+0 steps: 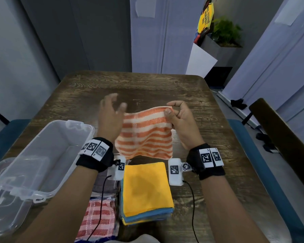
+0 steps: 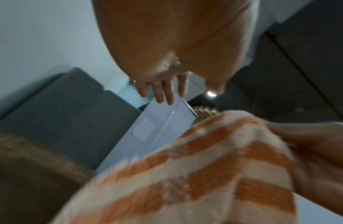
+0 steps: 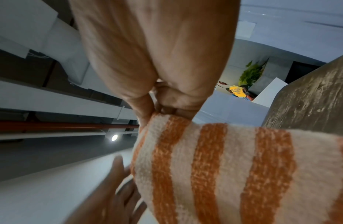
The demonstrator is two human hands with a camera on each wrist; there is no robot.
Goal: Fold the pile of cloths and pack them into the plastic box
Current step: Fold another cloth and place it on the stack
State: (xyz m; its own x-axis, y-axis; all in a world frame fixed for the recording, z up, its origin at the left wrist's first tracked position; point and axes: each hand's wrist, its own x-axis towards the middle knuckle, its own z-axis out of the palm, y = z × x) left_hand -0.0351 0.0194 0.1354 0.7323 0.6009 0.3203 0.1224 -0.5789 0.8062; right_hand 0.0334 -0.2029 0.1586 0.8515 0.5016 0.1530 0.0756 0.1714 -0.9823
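Head view: wooden table (image 1: 147,88), grey walls (image 1: 77,32) behind, striped cloth (image 1: 144,137) held above.

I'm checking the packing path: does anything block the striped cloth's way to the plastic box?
Nothing visible does. The plastic box stands open, left of the striped cloth; only the person's own left hand is between them.

**Setting: an office-type workroom**

We see a wood-grain table (image 1: 147,88) standing among dark grey walls (image 1: 77,32) and tall pale partition panels (image 1: 147,41). Behind it are a green plant (image 1: 225,31) in a grey box planter (image 1: 223,53) and a yellow sign (image 1: 205,17). Overhead we note an exposed red pipe (image 3: 61,125) and a spot lamp (image 3: 114,137), as in commercial premises.
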